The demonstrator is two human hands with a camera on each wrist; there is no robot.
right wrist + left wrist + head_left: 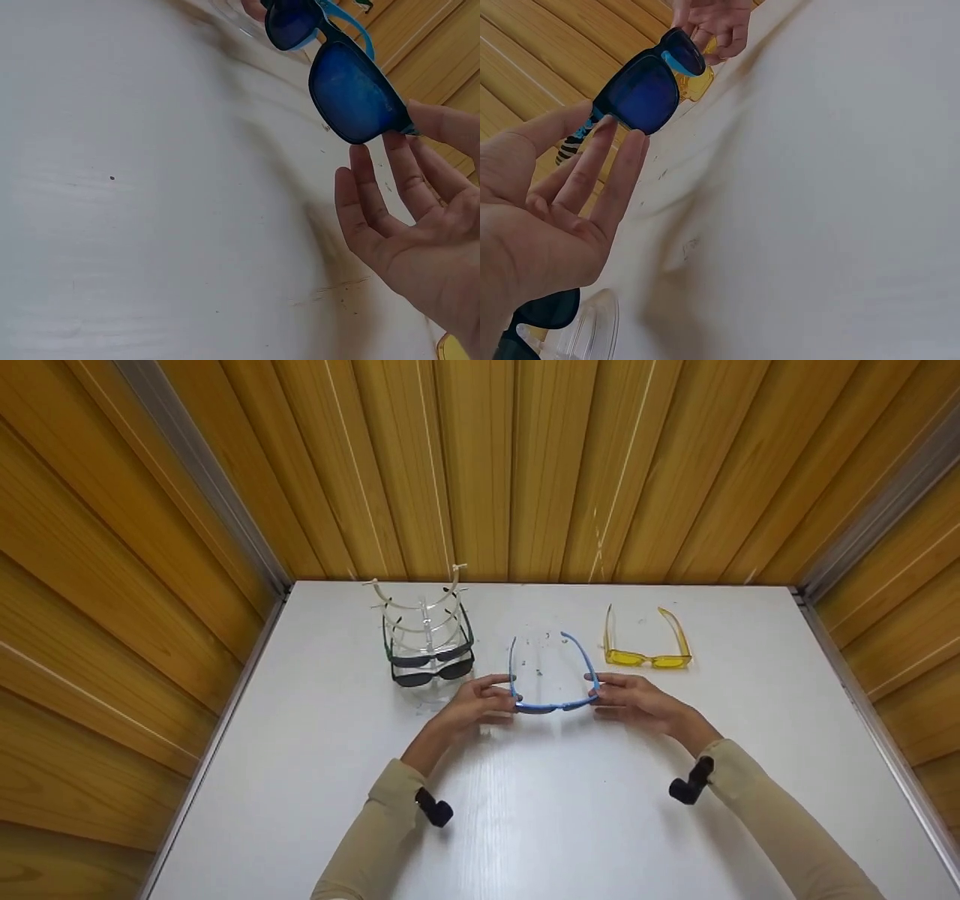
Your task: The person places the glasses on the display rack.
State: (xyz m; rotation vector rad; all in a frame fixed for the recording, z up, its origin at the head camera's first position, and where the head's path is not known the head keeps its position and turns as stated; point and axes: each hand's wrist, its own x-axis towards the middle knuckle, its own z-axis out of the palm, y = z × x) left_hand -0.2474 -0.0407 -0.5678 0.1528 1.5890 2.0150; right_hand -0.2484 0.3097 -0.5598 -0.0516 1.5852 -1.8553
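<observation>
- Crossing the near part of the smooth white table (525, 825), your two sleeves (367, 840) are tan, creased cloth.
- Beyond them, your left hand (472, 705) and right hand (637, 701) each pinch one end of the blue sunglasses (641, 94), centred and apparently raised above the table. This fingertip hold could slip or twist if you pull unevenly; a stray fingertip could smudge a lens. Note the glossy blue lenses, dark rims and slim, curved arms, opened toward the far side.
- Far left, near your left hand, the clear rack (429, 634) could tip if your wrist swings into it. Dark sunglasses (415, 679) sit on its lower tiers; pale, bowed bars rise above.
- Far right, translucent yellow glasses (671, 662) lie with arms spread.
- Farthest, a ribbed, wood-grained wall (480, 472).
</observation>
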